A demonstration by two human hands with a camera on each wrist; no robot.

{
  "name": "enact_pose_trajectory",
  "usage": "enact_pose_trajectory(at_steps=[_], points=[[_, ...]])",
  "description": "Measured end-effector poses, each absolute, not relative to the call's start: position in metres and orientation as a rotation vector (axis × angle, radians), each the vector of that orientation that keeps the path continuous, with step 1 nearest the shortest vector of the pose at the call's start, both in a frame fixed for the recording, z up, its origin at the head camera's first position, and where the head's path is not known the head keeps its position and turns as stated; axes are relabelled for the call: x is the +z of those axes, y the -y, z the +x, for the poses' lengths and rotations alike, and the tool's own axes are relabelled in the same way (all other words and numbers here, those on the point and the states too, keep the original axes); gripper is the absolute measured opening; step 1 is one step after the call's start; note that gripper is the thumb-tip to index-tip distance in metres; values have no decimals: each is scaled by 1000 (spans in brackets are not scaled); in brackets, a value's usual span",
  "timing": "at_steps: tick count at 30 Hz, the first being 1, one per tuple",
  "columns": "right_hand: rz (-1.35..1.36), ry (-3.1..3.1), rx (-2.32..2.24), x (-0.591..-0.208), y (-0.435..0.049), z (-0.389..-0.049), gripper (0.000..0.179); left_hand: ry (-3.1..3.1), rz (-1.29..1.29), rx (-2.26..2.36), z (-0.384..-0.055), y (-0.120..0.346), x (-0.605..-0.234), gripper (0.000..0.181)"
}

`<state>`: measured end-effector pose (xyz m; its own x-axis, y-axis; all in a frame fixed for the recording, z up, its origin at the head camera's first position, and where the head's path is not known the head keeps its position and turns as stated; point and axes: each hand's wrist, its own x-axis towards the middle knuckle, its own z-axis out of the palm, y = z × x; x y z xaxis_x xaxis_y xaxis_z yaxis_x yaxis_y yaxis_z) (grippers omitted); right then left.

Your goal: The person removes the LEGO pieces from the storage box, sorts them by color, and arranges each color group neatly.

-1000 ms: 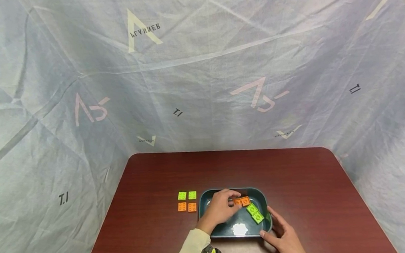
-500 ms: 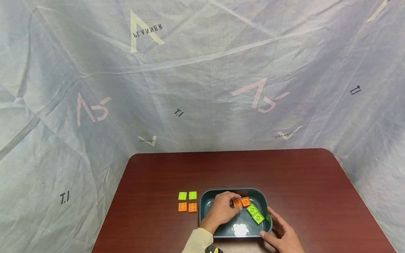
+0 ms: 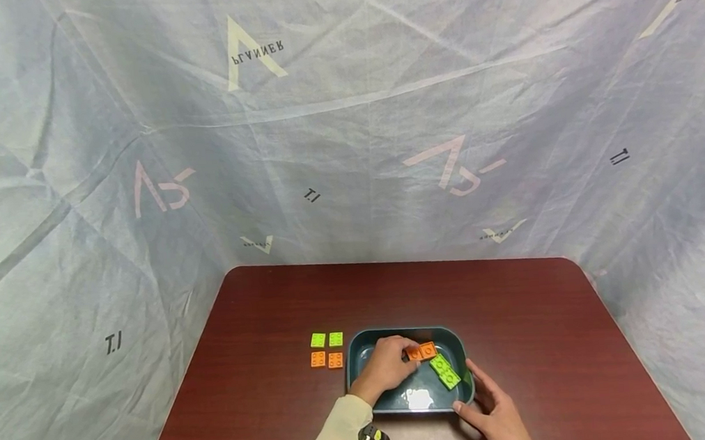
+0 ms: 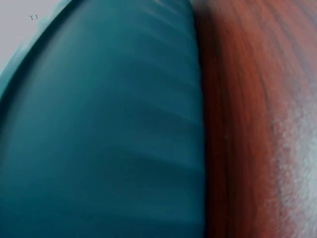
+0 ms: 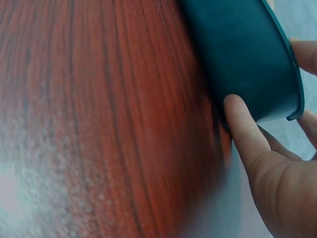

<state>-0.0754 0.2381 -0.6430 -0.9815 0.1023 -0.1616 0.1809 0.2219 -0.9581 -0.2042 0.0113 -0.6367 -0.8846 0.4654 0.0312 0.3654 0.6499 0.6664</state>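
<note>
A dark teal tray [image 3: 401, 411] stands on the table near its front edge. Inside it, my left hand [image 3: 385, 365] pinches an orange toy brick [image 3: 414, 354] between thumb and fingers. Another orange brick [image 3: 427, 351] touches its right side. Two lime green bricks [image 3: 445, 372] lie joined or touching, at a slant, in the tray's right part. At the tray's right front corner, my right hand [image 3: 494, 410] grips the tray, thumb on the front wall and fingers along the right side. The right wrist view shows its thumb [image 5: 242, 124] against the tray wall. The left wrist view shows only tray wall and tabletop.
Left of the tray, two lime green bricks [image 3: 326, 339] lie behind two orange bricks [image 3: 326, 360] on the red-brown wooden table [image 3: 523, 303]. Pale printed sheeting [image 3: 361, 177] hangs around the table's back and sides.
My left hand shifts slightly toward the front of the tray, its fingers drawing closer around the left orange brick. The right hand and the tray stay in place.
</note>
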Motion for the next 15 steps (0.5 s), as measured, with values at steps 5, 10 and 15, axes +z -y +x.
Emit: enact_pose_trajectory(at_steps=[5,10,15], points=[[266,-2422,-1902,-644,-238,-74,87,-2732,677,1027,-204,-12,-638,31],[267,-2436,-1886,-644,-238,-74,87,-2751,703,994,-204,-13,-639,32],[277,-2427,-1884,-642,-237,-74,87,-2772,721,943,-203,-14,-639,36]])
